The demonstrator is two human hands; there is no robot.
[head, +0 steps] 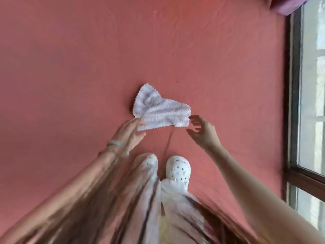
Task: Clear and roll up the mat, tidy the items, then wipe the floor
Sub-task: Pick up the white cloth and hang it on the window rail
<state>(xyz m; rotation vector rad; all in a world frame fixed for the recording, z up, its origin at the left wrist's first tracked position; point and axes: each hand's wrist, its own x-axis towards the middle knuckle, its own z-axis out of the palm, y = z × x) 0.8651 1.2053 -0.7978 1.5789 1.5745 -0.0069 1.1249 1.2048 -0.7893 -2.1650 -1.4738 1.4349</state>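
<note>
Hair (88, 208), clogs (178, 167) nearest; beyond, I see cloth (161, 110) on floor (70, 67), long axis left-right. Left hand (131, 132) touches near-left corner, fingers straight; right hand (202, 132) spread, empty, just beside right end.

cloth (161, 108) on floor (70, 67) | left hand (131, 132) at its near-left corner | right hand (202, 131) just right | window (311, 103) far right

The floor (70, 67) is a plain terracotta red; the cloth (161, 110) is white with a zigzag edge; the clogs (178, 169) are white with dark holes.

Head view, seemingly straight onto floor (70, 59)
</note>
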